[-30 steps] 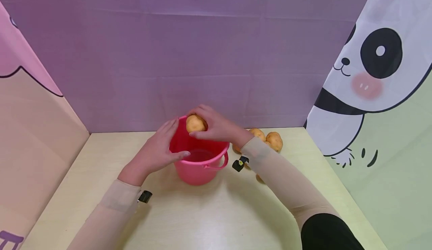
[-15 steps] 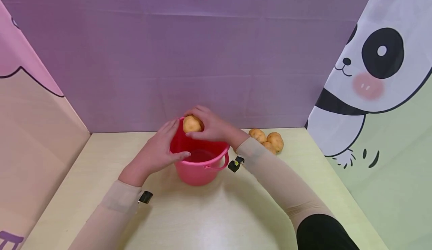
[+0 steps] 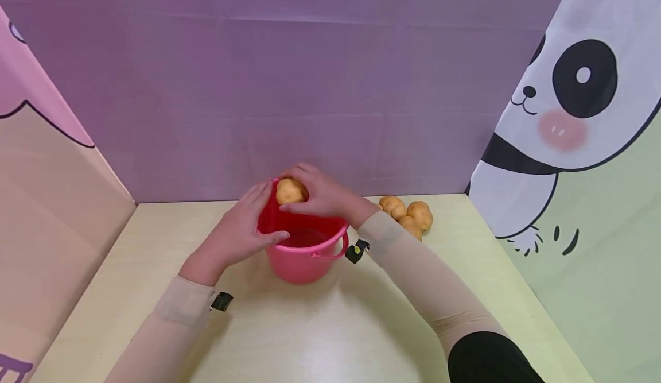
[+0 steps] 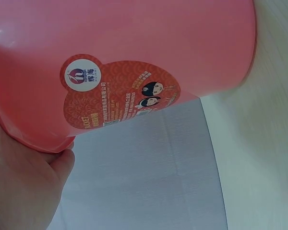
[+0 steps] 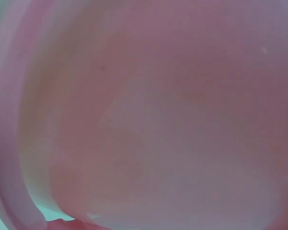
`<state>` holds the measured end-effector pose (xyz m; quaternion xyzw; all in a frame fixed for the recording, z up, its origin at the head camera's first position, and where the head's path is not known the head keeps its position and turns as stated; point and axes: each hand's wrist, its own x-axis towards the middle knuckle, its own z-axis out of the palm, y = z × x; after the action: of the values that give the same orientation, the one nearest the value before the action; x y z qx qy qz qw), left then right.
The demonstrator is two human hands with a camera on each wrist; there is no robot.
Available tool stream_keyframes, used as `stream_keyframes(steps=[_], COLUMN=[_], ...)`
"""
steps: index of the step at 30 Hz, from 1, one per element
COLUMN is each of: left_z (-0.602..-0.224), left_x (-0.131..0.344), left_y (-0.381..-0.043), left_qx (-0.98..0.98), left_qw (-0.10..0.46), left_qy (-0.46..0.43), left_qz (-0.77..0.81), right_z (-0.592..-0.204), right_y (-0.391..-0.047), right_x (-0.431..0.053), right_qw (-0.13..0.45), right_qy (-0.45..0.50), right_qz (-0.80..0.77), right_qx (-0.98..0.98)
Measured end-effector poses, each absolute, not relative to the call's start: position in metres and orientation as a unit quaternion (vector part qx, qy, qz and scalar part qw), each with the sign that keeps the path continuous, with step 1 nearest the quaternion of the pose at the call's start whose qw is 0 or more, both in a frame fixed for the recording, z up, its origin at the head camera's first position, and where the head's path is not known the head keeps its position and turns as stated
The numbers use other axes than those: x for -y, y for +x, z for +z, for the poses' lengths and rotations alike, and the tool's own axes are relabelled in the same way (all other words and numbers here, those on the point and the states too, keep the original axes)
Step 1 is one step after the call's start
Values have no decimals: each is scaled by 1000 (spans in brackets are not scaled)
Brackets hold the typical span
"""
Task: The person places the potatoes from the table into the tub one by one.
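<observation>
In the head view a pink bucket [image 3: 301, 268] stands upright on the table. My left hand [image 3: 238, 231] holds its rim at the left side, the thumb lying across the near edge. The left wrist view shows that hand [image 4: 24, 177] against the rim, beside the bucket's outer wall [image 4: 206, 43] with a red label. My right hand [image 3: 325, 196] grips a potato [image 3: 289, 192] at the back of the bucket's mouth. The bucket's pink wall [image 5: 182, 120] fills most of the right wrist view, where neither hand nor potato can be made out.
Several potatoes [image 3: 420, 215] lie on the table to the right of the bucket, partly hidden by my right forearm. A purple cloth wall [image 3: 320, 84] rises behind the table [image 3: 310, 337]. A panda-printed panel [image 3: 583, 142] borders the right side.
The right hand and its potato have shifted slightly left over the bucket, and the right forearm followed. My left hand and the bucket have stayed nearly still.
</observation>
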<state>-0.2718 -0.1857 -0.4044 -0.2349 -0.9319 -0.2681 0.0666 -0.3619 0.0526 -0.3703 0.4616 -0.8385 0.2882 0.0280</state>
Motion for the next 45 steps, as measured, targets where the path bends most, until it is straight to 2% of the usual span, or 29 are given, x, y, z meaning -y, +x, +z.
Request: stream_keyframes(steps=[20,33,38,45], left_z=[-405,-404,-403,-398], left_x=[187,188,185,183], left_y=[-271,-271,-269,-265], left_qx=[933,932,933,937], left_qw=[70,65,58,55], left_qy=[-232,-226,-220,-217], left_qz=[-267,-277,-278,-268], right_z=[-370,-366,-360,-358], right_y=[-362,-363,-360,-347], right_x=[-51,-62,-86,-148], right_qw=[4,61,85,96], right_qy=[442,457,447,399], right_qz=[301,356,376,379], right_qx=[845,813,807,829])
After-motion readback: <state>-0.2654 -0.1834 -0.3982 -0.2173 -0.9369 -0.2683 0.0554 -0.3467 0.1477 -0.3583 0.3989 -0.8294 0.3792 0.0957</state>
